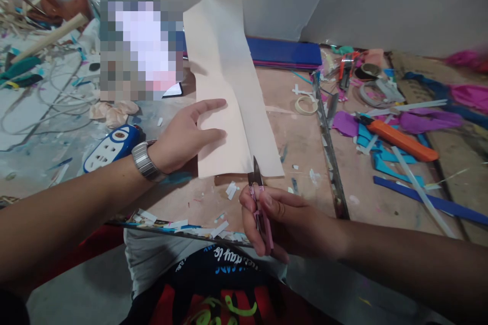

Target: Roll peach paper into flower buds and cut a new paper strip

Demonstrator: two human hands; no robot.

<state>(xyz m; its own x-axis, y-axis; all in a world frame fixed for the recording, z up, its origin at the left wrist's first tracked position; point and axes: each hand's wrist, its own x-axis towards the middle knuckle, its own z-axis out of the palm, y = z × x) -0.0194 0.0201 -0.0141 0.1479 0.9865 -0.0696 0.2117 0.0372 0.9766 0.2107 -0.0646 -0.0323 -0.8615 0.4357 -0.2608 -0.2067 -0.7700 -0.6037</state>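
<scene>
A long cream sheet of paper [229, 117] lies lengthwise away from me on the worktable, its far end raised against the wall and a crease running along it. My left hand [190, 134], a metal watch on its wrist, rests on the sheet's left side with thumb and forefinger stretched apart; the other fingers are hidden. In my right hand [282, 213] is a pair of small pink-handled scissors [268, 226], fingers wrapped round the handles. Their dark blades point away from me and meet the sheet's near edge, right of its middle.
A blue-and-white power strip [112, 147] sits left of my wrist. On the right lie an orange cutter [404, 139], a tape roll [306, 105] and purple and blue scraps. A blue stack [284, 53] stands behind the sheet. Paper bits [231, 190] litter the near edge.
</scene>
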